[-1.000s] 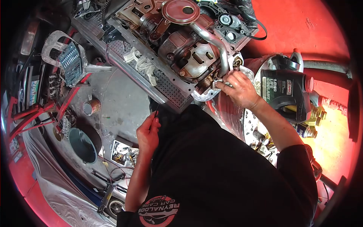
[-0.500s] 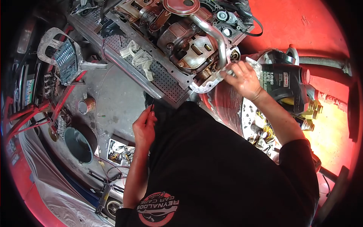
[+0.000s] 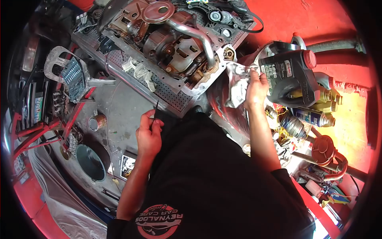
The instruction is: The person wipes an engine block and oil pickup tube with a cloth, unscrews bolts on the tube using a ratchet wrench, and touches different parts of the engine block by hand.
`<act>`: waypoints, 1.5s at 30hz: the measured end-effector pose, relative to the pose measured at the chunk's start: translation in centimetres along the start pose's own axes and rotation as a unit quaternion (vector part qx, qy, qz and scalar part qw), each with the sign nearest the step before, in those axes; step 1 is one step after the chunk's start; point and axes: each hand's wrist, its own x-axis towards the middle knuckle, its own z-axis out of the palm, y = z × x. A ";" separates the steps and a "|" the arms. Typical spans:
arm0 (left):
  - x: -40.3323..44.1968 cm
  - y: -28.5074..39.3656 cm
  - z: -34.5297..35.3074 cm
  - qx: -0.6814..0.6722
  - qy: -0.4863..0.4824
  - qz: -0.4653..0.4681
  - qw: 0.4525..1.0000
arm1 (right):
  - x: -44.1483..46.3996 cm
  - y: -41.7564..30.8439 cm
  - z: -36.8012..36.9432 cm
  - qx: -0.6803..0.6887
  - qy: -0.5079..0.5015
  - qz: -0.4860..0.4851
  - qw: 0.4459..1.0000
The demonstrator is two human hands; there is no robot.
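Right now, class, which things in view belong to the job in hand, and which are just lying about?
In the job:
- opened engine
- white rag, right hand
- thin pointed tool, left hand
- perforated bench

Apparently lying about:
- coolant jug
- tool case on chair
- tub
- tin can

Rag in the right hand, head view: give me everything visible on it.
The rag is whitish with grey patches, apparently thin fabric, crumpled into loose folds. The right hand has its grip on one side, and the rest spreads out and hangs beyond the fingers. It is just off the near corner of the engine; whether its upper edge touches there, I can't tell. Any wetness is unclear too.
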 end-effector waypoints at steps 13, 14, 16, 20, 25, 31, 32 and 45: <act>-1.5 -0.1 -0.6 0.025 -0.021 -0.059 0.998 | -4.4 1.2 6.5 -0.441 -0.049 -0.353 0.823; -1.5 -0.1 -0.5 0.027 -0.021 -0.063 0.997 | -4.6 1.2 6.5 -0.464 -0.063 -0.360 0.807; -1.5 -0.2 -0.3 0.015 -0.030 -0.071 0.997 | -5.0 1.1 7.1 -0.473 -0.058 -0.313 0.821; -0.8 -0.8 0.0 -0.007 -0.054 -0.081 0.995 | -6.1 0.2 8.3 -0.457 -0.032 -0.167 0.873; 0.5 0.5 0.2 -0.002 -0.073 -0.075 0.994 | -6.6 -0.2 7.3 -0.438 -0.032 -0.115 0.891; 0.9 4.1 1.0 0.097 -0.032 0.018 0.995 | -6.8 -0.8 -1.9 0.054 -0.050 0.147 0.986; 0.7 5.0 1.6 0.193 -0.031 0.070 0.978 | -7.4 0.1 -2.8 0.088 -0.019 0.166 0.982; 2.4 11.2 9.7 0.256 -0.121 0.264 0.922 | -10.1 4.0 -1.8 0.347 -0.142 0.298 0.878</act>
